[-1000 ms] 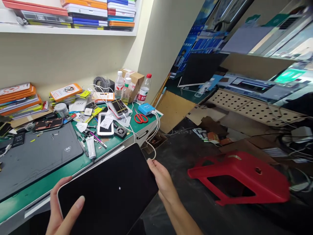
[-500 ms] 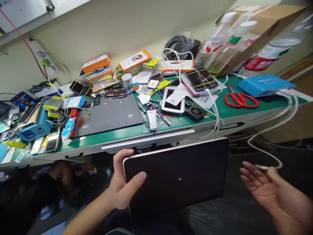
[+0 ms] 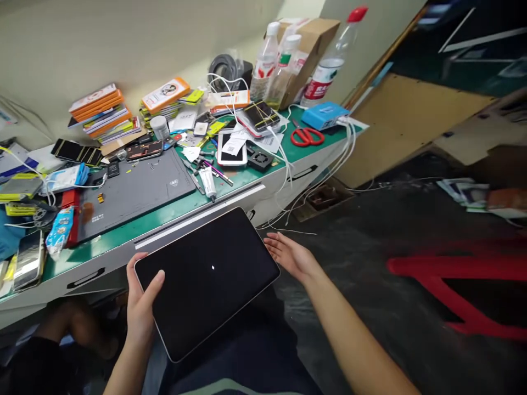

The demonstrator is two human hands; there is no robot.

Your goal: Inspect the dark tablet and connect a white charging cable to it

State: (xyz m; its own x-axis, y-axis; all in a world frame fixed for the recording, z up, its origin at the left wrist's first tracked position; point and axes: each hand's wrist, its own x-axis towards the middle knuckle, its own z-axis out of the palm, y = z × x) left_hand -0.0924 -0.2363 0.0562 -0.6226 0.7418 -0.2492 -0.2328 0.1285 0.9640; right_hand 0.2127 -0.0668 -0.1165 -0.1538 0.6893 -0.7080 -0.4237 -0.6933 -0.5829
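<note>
A tablet (image 3: 209, 307) with a dark screen and a thin pale frame is held tilted above my lap. A small white mark shows in the middle of its screen. My left hand (image 3: 142, 302) grips the tablet's left edge, thumb on the front, the other fingers mostly behind. Beside the right edge is my right hand (image 3: 291, 257), palm partly turned up, fingers stretched out and nothing visible in them. Whether its fingertips touch the edge I cannot tell. White cables (image 3: 346, 151) hang from a blue charger box (image 3: 325, 114) on the bench beyond.
The green bench (image 3: 230, 189) carries a grey work mat (image 3: 135, 192), red scissors (image 3: 307, 137), a small fan (image 3: 260, 159), a white tube (image 3: 208, 184), a small white-framed device (image 3: 241, 156) and several bottles. A red frame (image 3: 432, 269) stands at right. Another person's leg (image 3: 78, 323) is at lower left.
The view has swung right and the tablet now appears lower and more tilted. My right hand has come closer to the tablet's right edge; the white cable end by it no longer shows there.
</note>
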